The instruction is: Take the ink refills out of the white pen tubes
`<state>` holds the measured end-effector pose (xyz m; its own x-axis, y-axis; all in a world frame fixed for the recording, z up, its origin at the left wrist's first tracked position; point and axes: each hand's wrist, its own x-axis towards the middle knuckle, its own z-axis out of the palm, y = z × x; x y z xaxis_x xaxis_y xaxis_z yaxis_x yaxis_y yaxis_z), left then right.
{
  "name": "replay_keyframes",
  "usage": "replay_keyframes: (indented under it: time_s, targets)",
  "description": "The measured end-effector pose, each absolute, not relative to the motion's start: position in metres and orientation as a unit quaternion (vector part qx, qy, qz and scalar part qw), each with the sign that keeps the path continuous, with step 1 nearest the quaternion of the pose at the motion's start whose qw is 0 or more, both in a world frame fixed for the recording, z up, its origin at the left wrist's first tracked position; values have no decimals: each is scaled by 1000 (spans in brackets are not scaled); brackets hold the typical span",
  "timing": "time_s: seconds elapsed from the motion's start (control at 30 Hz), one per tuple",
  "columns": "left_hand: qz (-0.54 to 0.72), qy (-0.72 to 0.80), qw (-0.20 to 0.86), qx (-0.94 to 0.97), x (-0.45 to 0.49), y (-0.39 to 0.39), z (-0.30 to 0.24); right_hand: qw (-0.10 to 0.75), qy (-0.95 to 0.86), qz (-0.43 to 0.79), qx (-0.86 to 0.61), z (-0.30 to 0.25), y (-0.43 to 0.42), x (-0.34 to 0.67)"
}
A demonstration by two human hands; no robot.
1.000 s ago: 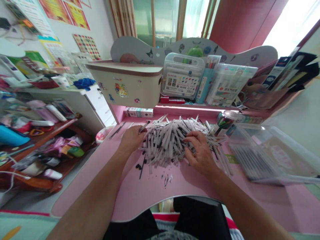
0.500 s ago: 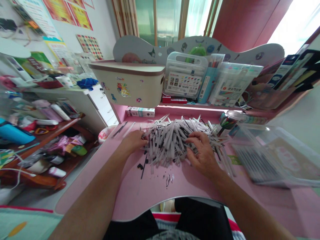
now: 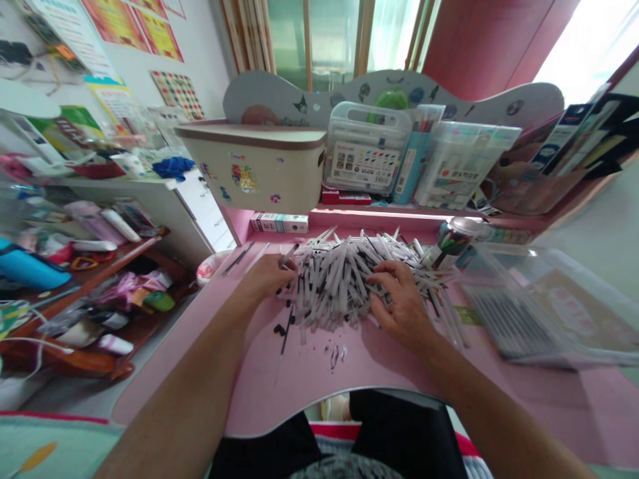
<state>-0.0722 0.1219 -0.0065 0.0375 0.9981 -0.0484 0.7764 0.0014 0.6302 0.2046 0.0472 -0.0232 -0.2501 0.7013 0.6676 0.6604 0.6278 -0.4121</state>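
A big heap of white pens with black tips (image 3: 349, 276) lies on the pink desk (image 3: 299, 379). My left hand (image 3: 267, 276) rests at the heap's left edge, fingers curled round a grey pen (image 3: 288, 256) that sticks up past them. Spread flat, my right hand (image 3: 399, 299) lies on the right side of the heap, touching the pens. Small black caps and bits (image 3: 284, 329) are scattered on the desk in front of the heap.
A clear plastic box with pens inside (image 3: 524, 313) sits at the right. A cream bin (image 3: 254, 166), marker cases (image 3: 367, 150) and books stand on the back shelf. A cluttered wooden shelf (image 3: 90, 266) is at the left. A pen cup (image 3: 449, 243) stands behind the heap.
My left hand has lifted slightly at the heap's edge, and the grey pen now shows above its fingers. My right hand has shifted a little on the pens.
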Motion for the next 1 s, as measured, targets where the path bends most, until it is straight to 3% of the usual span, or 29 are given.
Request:
replay_keyframes:
  time_s: [0.2, 0.43, 0.57, 0.73, 1.0]
  targets:
    - [408, 550, 422, 593, -59, 112, 2, 441, -788, 21, -428, -22, 48, 203]
    - [431, 404, 515, 622, -18, 80, 2, 436, -786, 157, -410, -21, 45, 191]
    - [395, 386, 478, 683, 0, 64, -3, 439, -769, 243, -396, -25, 44, 185]
    - [415, 410, 445, 680, 5, 61, -8, 461, -750, 261, -397, -27, 47, 185]
    - [373, 426, 279, 775, 7, 64, -9, 515, -660, 302, -457, -25, 51, 184]
